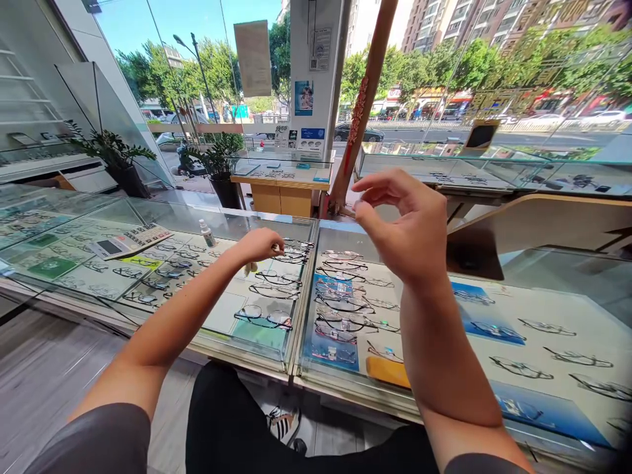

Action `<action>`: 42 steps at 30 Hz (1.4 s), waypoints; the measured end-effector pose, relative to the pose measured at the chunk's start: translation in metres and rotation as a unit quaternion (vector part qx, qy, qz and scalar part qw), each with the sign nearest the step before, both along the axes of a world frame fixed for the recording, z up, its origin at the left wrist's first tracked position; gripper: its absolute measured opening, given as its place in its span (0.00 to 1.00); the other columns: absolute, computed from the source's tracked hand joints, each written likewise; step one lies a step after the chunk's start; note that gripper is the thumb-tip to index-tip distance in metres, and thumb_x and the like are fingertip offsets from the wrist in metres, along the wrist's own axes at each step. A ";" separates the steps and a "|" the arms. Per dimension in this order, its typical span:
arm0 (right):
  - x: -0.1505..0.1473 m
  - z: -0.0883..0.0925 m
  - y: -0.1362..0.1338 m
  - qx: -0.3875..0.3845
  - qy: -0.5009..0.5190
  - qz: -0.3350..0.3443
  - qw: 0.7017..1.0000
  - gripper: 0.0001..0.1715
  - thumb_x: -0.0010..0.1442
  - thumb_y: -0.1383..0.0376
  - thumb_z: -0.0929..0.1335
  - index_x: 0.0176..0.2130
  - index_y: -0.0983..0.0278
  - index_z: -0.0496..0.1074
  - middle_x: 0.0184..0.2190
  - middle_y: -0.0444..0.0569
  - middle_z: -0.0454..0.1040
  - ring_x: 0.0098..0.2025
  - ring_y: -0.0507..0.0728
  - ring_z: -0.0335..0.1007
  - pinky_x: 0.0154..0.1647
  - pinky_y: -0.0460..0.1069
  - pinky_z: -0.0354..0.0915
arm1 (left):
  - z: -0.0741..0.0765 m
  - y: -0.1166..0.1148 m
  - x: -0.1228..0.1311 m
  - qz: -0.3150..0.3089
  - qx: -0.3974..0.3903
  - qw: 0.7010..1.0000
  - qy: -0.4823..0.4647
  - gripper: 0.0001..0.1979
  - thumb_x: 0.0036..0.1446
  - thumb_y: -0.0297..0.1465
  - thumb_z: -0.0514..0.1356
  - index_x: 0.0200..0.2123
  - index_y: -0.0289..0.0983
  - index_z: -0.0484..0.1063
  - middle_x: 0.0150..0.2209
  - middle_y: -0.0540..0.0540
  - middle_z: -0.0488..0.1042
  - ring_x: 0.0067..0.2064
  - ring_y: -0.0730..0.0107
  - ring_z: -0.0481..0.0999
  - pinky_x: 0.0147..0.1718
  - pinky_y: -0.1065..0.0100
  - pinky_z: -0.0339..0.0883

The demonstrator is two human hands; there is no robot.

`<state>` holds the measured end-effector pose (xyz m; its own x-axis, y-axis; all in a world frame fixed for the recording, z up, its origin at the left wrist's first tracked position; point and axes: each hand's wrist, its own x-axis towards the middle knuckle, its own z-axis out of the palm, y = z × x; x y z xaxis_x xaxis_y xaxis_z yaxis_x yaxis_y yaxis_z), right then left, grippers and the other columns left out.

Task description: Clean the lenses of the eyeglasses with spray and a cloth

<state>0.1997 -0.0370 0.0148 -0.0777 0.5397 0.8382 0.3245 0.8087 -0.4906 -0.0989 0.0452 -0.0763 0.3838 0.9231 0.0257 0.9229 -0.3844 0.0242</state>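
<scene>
Above the glass worktop (295,370), I have my right hand (405,224) raised, fingers apart; my left hand (257,245) is at the eyeglass frames (295,253), its grip unclear.

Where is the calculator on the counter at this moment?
In the head view, the calculator lies on the glass display counter at left, with a small bottle to its right and the person's left hand farther right.

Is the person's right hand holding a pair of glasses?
No, the right hand is raised above the glass display case with nothing visible between its curled fingers and thumb.
</scene>
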 end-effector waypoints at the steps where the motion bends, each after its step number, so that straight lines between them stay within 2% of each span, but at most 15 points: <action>1: 0.000 0.000 -0.001 0.000 -0.002 0.001 1.000 0.11 0.60 0.68 0.71 0.42 0.56 0.82 0.36 0.44 0.82 0.38 0.57 0.77 0.50 0.56 0.75 | -0.007 0.001 0.000 0.002 -0.008 1.000 0.006 0.13 0.63 0.39 0.64 0.42 0.43 0.88 0.43 0.43 0.88 0.42 0.59 0.82 0.35 0.67 0.64; 6: 0.001 0.003 -0.002 0.009 0.001 0.007 1.000 0.10 0.61 0.68 0.71 0.41 0.57 0.82 0.38 0.44 0.83 0.39 0.56 0.79 0.50 0.55 0.76 | -0.024 0.002 0.003 0.009 -0.032 0.999 0.033 0.13 0.63 0.38 0.63 0.43 0.43 0.88 0.43 0.43 0.88 0.43 0.58 0.83 0.36 0.67 0.65; 14: 0.002 0.004 -0.004 0.018 -0.013 -0.015 1.000 0.09 0.61 0.67 0.70 0.40 0.57 0.81 0.35 0.44 0.83 0.37 0.57 0.79 0.46 0.56 0.76 | -0.033 0.003 0.008 0.020 -0.051 0.997 0.051 0.12 0.63 0.37 0.65 0.43 0.43 0.88 0.44 0.44 0.88 0.44 0.59 0.83 0.37 0.68 0.66; 19: 0.003 0.005 -0.004 0.021 -0.012 -0.011 1.000 0.09 0.61 0.67 0.70 0.40 0.58 0.81 0.35 0.44 0.83 0.37 0.57 0.79 0.45 0.55 0.76 | -0.025 0.007 0.004 0.020 -0.055 0.996 0.061 0.12 0.61 0.36 0.67 0.45 0.44 0.88 0.42 0.45 0.88 0.43 0.59 0.83 0.35 0.67 0.65; 24: 0.003 0.006 -0.005 0.018 -0.024 -0.016 0.999 0.09 0.61 0.67 0.70 0.40 0.58 0.81 0.35 0.45 0.83 0.37 0.57 0.78 0.46 0.56 0.76 | -0.015 0.024 0.010 0.024 -0.024 0.996 0.078 0.13 0.63 0.34 0.64 0.45 0.42 0.88 0.48 0.41 0.87 0.48 0.56 0.83 0.41 0.67 0.68; 31: 0.004 0.008 -0.007 0.029 -0.038 -0.003 0.999 0.09 0.62 0.69 0.69 0.39 0.59 0.81 0.37 0.46 0.84 0.38 0.57 0.79 0.46 0.56 0.75 | -0.017 0.044 0.032 0.022 -0.059 0.992 0.114 0.11 0.56 0.33 0.71 0.43 0.41 0.89 0.40 0.39 0.87 0.46 0.53 0.85 0.44 0.65 0.71; 34: 0.004 0.009 -0.006 0.031 -0.044 -0.001 0.999 0.09 0.62 0.69 0.69 0.38 0.59 0.81 0.37 0.46 0.84 0.38 0.57 0.78 0.46 0.56 0.75 | -0.019 0.045 0.035 0.022 -0.067 0.990 0.120 0.06 0.58 0.30 0.71 0.39 0.39 0.87 0.40 0.39 0.86 0.47 0.52 0.85 0.45 0.63 0.72; 37: 0.004 0.008 -0.005 0.032 -0.043 0.002 0.999 0.09 0.62 0.69 0.69 0.37 0.59 0.81 0.37 0.46 0.84 0.38 0.57 0.78 0.45 0.56 0.74 | -0.019 0.044 0.032 0.023 -0.070 0.991 0.113 0.09 0.66 0.36 0.69 0.43 0.36 0.83 0.44 0.41 0.84 0.47 0.58 0.83 0.49 0.58 0.76; 39: 0.005 0.008 -0.005 0.035 -0.037 0.006 0.999 0.09 0.62 0.68 0.69 0.37 0.59 0.81 0.37 0.46 0.84 0.38 0.57 0.78 0.45 0.56 0.74 | -0.016 0.042 0.026 0.021 -0.063 0.994 0.091 0.12 0.67 0.39 0.68 0.43 0.35 0.82 0.43 0.43 0.83 0.46 0.61 0.82 0.49 0.59 0.76; 42: 0.006 0.008 -0.004 0.032 -0.029 0.007 0.999 0.08 0.62 0.67 0.69 0.37 0.59 0.81 0.38 0.46 0.85 0.39 0.57 0.78 0.45 0.56 0.74 | 0.000 0.038 0.015 0.011 -0.043 0.998 0.034 0.06 0.59 0.33 0.69 0.35 0.37 0.84 0.38 0.42 0.84 0.42 0.60 0.81 0.43 0.65 0.69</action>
